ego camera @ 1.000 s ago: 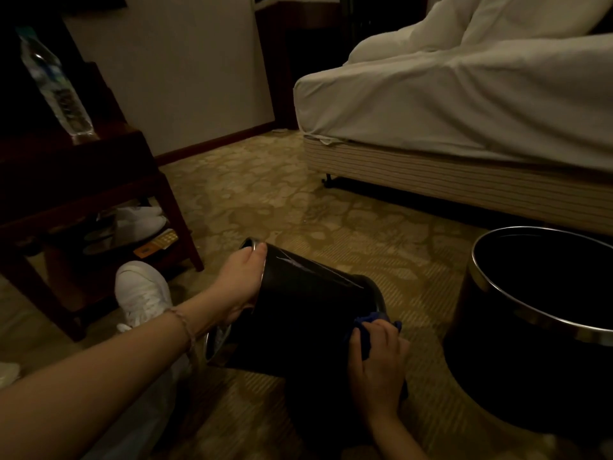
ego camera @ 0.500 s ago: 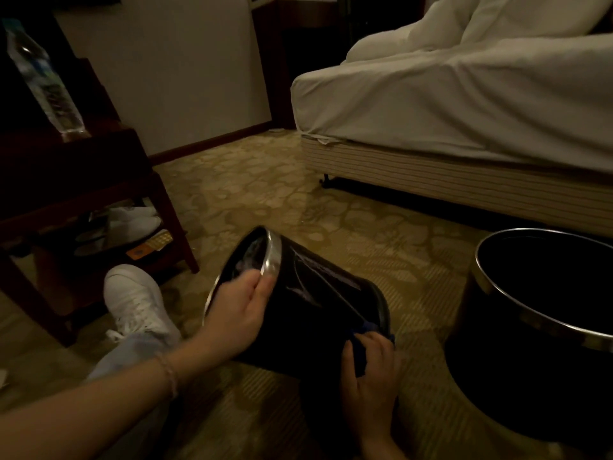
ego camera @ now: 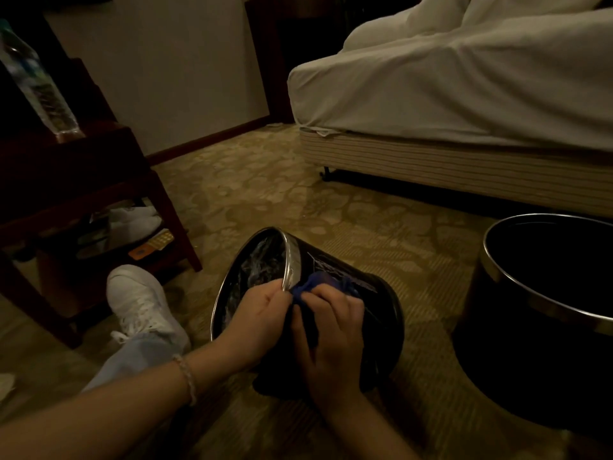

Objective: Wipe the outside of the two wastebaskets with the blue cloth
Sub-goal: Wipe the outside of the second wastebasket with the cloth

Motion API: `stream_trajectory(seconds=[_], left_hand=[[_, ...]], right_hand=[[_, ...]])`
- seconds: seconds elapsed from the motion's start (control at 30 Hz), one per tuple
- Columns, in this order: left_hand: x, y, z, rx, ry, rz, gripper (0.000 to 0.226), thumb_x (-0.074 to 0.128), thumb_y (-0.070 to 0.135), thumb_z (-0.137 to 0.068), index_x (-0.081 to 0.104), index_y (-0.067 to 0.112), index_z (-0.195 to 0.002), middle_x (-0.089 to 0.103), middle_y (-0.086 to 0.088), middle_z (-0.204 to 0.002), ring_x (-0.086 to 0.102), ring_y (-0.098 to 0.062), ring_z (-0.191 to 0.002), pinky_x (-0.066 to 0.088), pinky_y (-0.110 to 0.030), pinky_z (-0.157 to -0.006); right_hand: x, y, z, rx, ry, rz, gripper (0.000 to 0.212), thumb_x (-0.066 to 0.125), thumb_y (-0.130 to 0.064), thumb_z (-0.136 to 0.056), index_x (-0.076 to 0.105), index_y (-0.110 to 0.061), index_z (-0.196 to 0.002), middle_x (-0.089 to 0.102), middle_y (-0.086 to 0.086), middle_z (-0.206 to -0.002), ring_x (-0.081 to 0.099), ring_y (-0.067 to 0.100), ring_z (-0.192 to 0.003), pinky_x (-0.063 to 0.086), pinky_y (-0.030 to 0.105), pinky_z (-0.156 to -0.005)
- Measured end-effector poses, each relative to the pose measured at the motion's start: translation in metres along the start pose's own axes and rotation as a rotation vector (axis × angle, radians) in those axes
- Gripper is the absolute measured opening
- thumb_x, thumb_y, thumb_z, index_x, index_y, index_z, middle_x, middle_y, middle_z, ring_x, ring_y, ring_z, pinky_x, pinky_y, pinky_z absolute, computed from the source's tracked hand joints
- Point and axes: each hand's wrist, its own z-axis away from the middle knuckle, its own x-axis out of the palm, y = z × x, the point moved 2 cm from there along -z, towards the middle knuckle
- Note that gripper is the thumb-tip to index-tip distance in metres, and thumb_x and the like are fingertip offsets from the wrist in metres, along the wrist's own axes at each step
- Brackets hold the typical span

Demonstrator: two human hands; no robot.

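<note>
blue cloth (ego camera: 318, 285) apparently under right hand (ego camera: 335, 330), against tipped wastebasket (ego camera: 371, 293)

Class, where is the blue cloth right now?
In the head view, the blue cloth sits low centre, pinched under the right hand against the tipped wastebasket, just right of its metal rim.
</note>
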Motion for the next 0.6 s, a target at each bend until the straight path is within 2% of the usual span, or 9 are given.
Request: stream_trajectory(seconds=[0.07, 0.13, 0.23, 0.27, 0.33, 0.4, 0.5, 0.6], left_hand=[[-0.005, -0.006, 0.001, 0.05, 0.029, -0.082, 0.049, 0.035, 0.035, -0.102, 0.061, 0.009, -0.07, 0.063, -0.009, -0.065, 0.061, -0.009, -0.058, 0.047, -0.023, -0.054], [-0.013, -0.009, 0.001, 0.055, 0.045, -0.019, 0.057, 0.031, 0.047, -0.099, 0.069, 0.01, -0.08, 0.071, -0.01, -0.074, 0.069, -0.018, -0.067, 0.054, -0.031, -0.06], [-0.02, -0.005, 0.004, 0.046, 0.049, -0.017, 0.055, 0.029, 0.048, -0.093, 0.07, 0.015, -0.078, 0.073, -0.003, -0.075, 0.069, -0.012, -0.064, 0.053, -0.022, -0.057], [-0.021, -0.005, 0.005, 0.045, 0.044, -0.025, 0.056, 0.028, 0.048, -0.094, 0.069, 0.014, -0.078, 0.073, -0.002, -0.075, 0.068, -0.012, -0.063, 0.053, -0.023, -0.058], [-0.017, -0.007, 0.007, 0.05, 0.038, -0.052, 0.06, 0.03, 0.052, -0.099, 0.069, 0.011, -0.081, 0.072, -0.006, -0.075, 0.069, -0.018, -0.067, 0.057, -0.038, -0.062], [-0.013, -0.008, 0.008, 0.055, 0.039, -0.057, 0.063, 0.031, 0.057, -0.095, 0.067, 0.007, -0.079, 0.07, -0.011, -0.074, 0.068, -0.028, -0.067, 0.055, -0.051, -0.063], [-0.009, -0.005, 0.008, 0.072, 0.057, -0.079, 0.066, 0.03, 0.058, -0.091, 0.065, 0.003, -0.077, 0.068, -0.016, -0.072, 0.066, -0.032, -0.065, 0.052, -0.053, -0.061], [-0.011, -0.005, 0.006, 0.095, 0.084, -0.096, 0.054, 0.035, 0.045, -0.1, 0.065, 0.007, -0.075, 0.067, -0.012, -0.069, 0.064, -0.023, -0.061, 0.052, -0.037, -0.058]], right_hand=[[0.003, 0.012, -0.005, -0.003, -0.053, 0.036, 0.026, 0.051, -0.036, -0.098, 0.066, -0.018, -0.111, 0.064, -0.002, -0.115, 0.05, 0.02, -0.097, 0.041, 0.025, -0.079], [0.004, 0.035, -0.005, 0.058, -0.098, 0.08, 0.03, 0.049, -0.037, -0.098, 0.068, -0.017, -0.109, 0.065, -0.001, -0.114, 0.052, 0.022, -0.095, 0.038, 0.024, -0.082], [-0.006, 0.082, 0.002, 0.255, -0.048, 0.082, 0.033, 0.047, -0.037, -0.094, 0.068, -0.014, -0.102, 0.067, 0.002, -0.108, 0.061, 0.029, -0.092, 0.035, 0.025, -0.085], [-0.011, 0.096, 0.007, 0.314, -0.036, 0.071, 0.034, 0.045, -0.039, -0.094, 0.067, -0.013, -0.099, 0.066, 0.001, -0.103, 0.062, 0.029, -0.092, 0.034, 0.026, -0.085], [-0.021, 0.117, 0.016, 0.409, -0.035, 0.068, 0.037, 0.04, -0.043, -0.095, 0.063, -0.015, -0.094, 0.061, -0.003, -0.097, 0.06, 0.028, -0.091, 0.029, 0.025, -0.083], [-0.026, 0.121, 0.02, 0.475, -0.022, 0.078, 0.038, 0.037, -0.046, -0.095, 0.061, -0.016, -0.092, 0.059, -0.003, -0.096, 0.058, 0.027, -0.09, 0.026, 0.024, -0.083], [-0.02, 0.093, 0.014, 0.437, -0.013, 0.051, 0.032, 0.043, -0.04, -0.093, 0.063, -0.016, -0.092, 0.062, -0.001, -0.096, 0.06, 0.028, -0.089, 0.028, 0.023, -0.082], [-0.006, 0.036, -0.004, 0.247, -0.125, -0.012, 0.028, 0.047, -0.04, -0.095, 0.066, -0.02, -0.102, 0.063, -0.005, -0.107, 0.056, 0.019, -0.098, 0.03, 0.013, -0.09]])
